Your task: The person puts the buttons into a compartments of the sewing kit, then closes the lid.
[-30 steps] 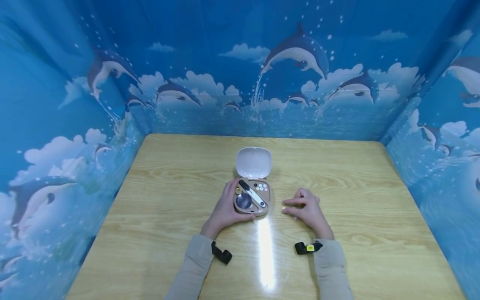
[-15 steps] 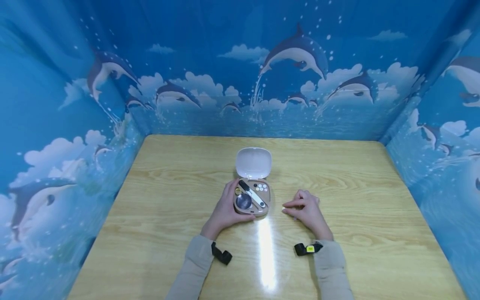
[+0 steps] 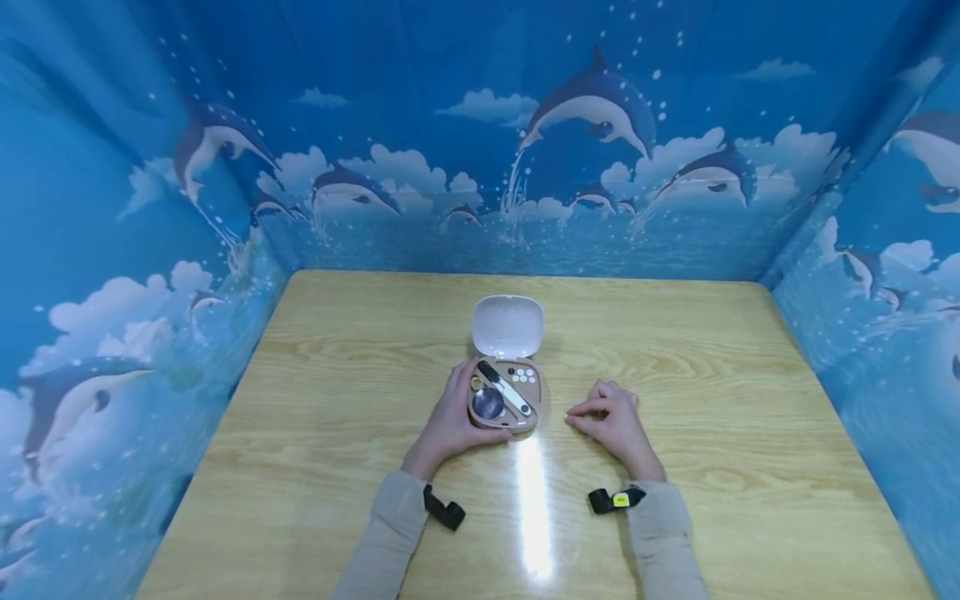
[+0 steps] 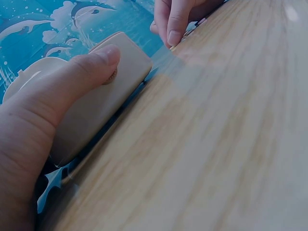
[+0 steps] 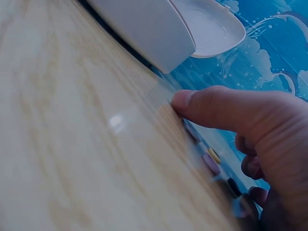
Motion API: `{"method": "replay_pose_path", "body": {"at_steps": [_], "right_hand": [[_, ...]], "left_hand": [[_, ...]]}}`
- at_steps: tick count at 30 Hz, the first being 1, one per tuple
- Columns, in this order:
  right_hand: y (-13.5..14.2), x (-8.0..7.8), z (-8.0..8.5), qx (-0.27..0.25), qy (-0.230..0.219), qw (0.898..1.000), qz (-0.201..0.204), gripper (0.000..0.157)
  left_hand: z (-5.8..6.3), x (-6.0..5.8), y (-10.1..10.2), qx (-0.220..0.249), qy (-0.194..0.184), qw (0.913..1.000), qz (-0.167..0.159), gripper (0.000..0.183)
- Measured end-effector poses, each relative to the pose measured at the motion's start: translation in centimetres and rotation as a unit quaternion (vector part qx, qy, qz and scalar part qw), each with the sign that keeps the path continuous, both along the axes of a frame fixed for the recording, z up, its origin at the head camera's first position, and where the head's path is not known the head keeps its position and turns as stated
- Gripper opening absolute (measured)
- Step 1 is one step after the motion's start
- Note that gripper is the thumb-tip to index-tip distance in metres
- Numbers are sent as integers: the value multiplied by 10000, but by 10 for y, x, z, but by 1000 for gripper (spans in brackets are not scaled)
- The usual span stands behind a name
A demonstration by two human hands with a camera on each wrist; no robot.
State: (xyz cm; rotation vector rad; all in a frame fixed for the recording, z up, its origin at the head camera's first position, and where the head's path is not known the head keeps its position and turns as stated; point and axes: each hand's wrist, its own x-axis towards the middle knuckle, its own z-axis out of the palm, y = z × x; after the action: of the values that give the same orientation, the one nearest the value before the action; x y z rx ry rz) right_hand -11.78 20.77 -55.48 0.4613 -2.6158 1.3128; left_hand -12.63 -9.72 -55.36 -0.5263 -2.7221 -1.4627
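The left hand point(image 3: 453, 417) curls round the box point(image 4: 132, 60), thumb along its near wall — a clamped grip that probably stops it sliding on the surface point(image 3: 262, 467). The box sits near the middle, lid point(image 3: 508, 325) tipped back on the far side, which leaves the inside facing the person. Within, the tool point(image 3: 512, 395) lies slantwise, disc point(image 3: 488, 403) and ring point(image 3: 476, 382) to its left, buttons point(image 3: 521, 372) to its right, so nothing covers anything else. The right hand point(image 3: 611, 421) is low beside the box, thumb and forefinger brought close together at the surface, as the small loose pieces point(image 5: 210, 164) by it would seem to require — whether one is pinched there I cannot tell.
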Motion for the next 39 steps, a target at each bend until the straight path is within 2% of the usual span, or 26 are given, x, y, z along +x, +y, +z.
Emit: {"method": "replay_pose_path", "body": {"at_steps": [6, 20, 31, 39], "right_hand": [[-1, 0, 0, 14, 178, 9998, 6, 16], [-2, -1, 1, -21, 214, 9998, -6, 18], [-5, -1, 9, -135, -136, 9998, -114, 14], [-11, -3, 23, -327, -355, 9986, -199, 13]], "left_hand": [[1, 0, 0, -12, 9, 10000, 9, 136], [1, 1, 1, -45, 24, 10000, 28, 136], [2, 0, 1, -145, -31, 9999, 35, 136], [2, 1, 0, -167, 2, 9998, 62, 135]]}}
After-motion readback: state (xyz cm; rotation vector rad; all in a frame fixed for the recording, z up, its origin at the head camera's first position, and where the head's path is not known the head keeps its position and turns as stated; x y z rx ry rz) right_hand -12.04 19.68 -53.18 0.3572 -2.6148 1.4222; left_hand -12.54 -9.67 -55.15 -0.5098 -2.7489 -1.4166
